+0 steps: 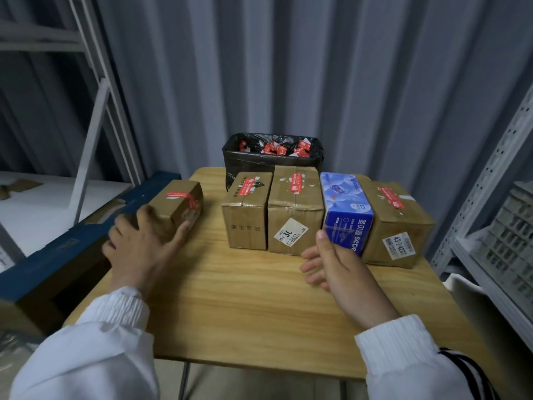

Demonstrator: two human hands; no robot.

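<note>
A small cardboard box with red tape [180, 204] lies at the left edge of the wooden table [245, 298]. My left hand [141, 243] grips its near end, thumb on the right side and fingers curled over the left. My right hand [331, 267] hovers open above the table, fingers relaxed, thumb up just in front of a blue box [346, 210]. In a row with the blue box stand three brown boxes: one [246, 210], a taller one [294, 209] and one at the right [399, 223].
A bin lined with a black bag [272, 157] holds red tape scraps behind the boxes. A blue-edged crate [57, 255] sits left of the table. Metal shelving [490, 183] with a grey tray [510, 235] stands at the right. Corrugated wall behind.
</note>
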